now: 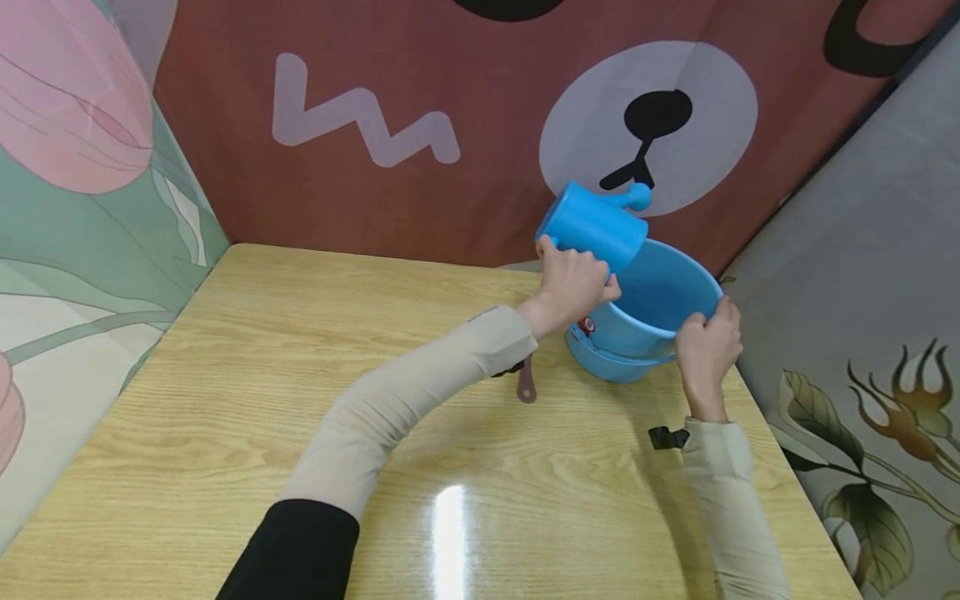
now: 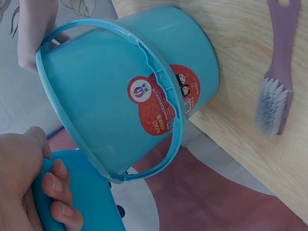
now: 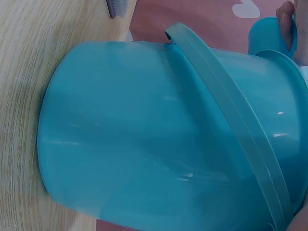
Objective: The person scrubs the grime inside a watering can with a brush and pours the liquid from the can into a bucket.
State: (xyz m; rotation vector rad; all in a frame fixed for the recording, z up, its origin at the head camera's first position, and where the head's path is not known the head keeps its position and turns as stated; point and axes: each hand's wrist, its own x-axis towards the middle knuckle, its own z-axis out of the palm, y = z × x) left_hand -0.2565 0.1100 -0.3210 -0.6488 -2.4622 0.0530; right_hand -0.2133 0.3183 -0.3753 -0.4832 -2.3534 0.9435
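Note:
My left hand (image 1: 573, 285) grips the handle of a blue watering can (image 1: 597, 227), which is tipped on its side above the rim of a light blue plastic bucket (image 1: 637, 340). The can's spout (image 1: 636, 197) ends in a round head and points right. My right hand (image 1: 708, 343) holds the bucket's rim on the near right side. In the left wrist view, the bucket (image 2: 91, 96) shows a red label (image 2: 151, 108) and a hanging carry handle. Its base rests on the table in the right wrist view. Whether anything lies inside the bucket cannot be seen.
A brush (image 2: 281, 53) with a mauve handle and pale bristles lies on the wooden table (image 1: 262, 358), left of the bucket. A brown printed cloth (image 1: 375, 200) hangs behind the table. Floral cloths stand along both sides, the right one (image 1: 847, 250) close to the bucket.

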